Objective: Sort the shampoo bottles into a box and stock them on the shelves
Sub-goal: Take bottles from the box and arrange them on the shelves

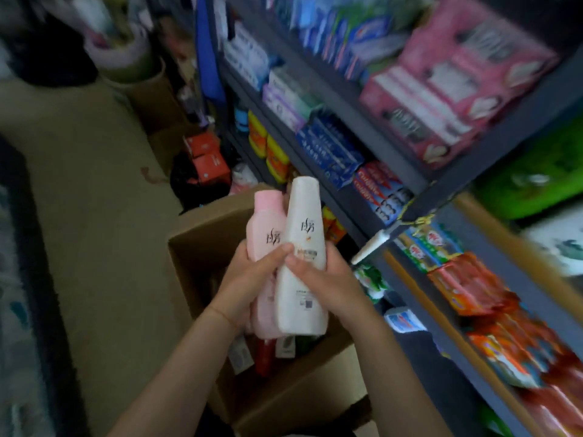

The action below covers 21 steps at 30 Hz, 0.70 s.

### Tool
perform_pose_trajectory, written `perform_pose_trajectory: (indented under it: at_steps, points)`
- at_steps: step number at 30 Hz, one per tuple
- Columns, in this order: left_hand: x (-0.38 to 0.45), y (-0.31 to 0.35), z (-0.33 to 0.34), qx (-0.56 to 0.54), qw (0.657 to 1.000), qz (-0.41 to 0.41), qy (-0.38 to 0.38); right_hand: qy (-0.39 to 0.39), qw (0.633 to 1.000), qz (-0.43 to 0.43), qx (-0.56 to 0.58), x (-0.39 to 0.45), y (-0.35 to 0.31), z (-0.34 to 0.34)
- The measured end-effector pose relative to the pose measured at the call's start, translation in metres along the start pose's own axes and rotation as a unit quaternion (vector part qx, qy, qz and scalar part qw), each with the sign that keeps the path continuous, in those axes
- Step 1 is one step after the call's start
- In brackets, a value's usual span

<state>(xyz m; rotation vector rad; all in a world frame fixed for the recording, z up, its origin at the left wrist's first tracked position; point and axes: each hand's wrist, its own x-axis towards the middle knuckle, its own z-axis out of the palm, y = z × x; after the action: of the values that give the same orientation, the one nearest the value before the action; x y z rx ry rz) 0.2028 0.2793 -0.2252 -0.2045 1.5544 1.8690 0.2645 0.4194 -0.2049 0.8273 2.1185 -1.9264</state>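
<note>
Nearest the camera, two forearms are reaching forward over an open cardboard box (202,244), which is sitting on the floor at 6 o'clock in the view.

The left hand (249,279) is wrapping its fingers around the lower half of a pink bottle (263,228), with the fingertips also pressing against the neighbouring white bottle (303,247). The right hand (325,279) is curling around the white bottle from the 3 o'clock side, thumb lying across its front label. Both hands are therefore closed on a load; neither is free.

The two bottles are being held upright, caps pointing to 12 o'clock, touching along their sides. Judgement: pressing them together lets both be carried as one unit, and keeping the labels facing the person allows the type to be checked before placing.

Inside the box, below the held bottles, more bottles (268,354) are standing or lying; red and pale ones are showing, but their number cannot be told. Judgement: the box is serving as the supply point, so the stocking step is under way, not finished.

Further out, from 1 o'clock to 4 o'clock, the dark shelves (391,165) are carrying toothpaste cartons (375,187), pink packs (457,89) and orange packets (473,282). Yellow bottles (274,152) are standing on a lower shelf at 12 o'clock, beyond the box. Judgement: that bottle row looks the likeliest destination.
</note>
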Motion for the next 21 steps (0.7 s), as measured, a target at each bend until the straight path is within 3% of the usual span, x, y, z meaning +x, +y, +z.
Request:
perform_pose_trajectory:
  at_steps: [6, 13, 17, 21]
  points:
    - [-0.035, 0.042, 0.096, 0.072, 0.994, 0.069, -0.046, 0.122, 0.988, -0.033, 0.091, -0.062, -0.026, -0.077]
    - [-0.071, 0.055, 0.219, 0.168, 0.958, 0.077, -0.22, 0.262, 0.948, -0.098, 0.152, -0.148, -0.013, -0.173]
    - [-0.079, 0.035, 0.256, 0.228, 0.934, 0.074, -0.263, 0.408, 0.89, -0.181, 0.095, -0.186, 0.002, -0.21]
    - [-0.077, 0.021, 0.28, 0.244, 0.929, 0.062, -0.27, 0.49, 0.83, -0.259, 0.07, -0.207, 0.002, -0.231]
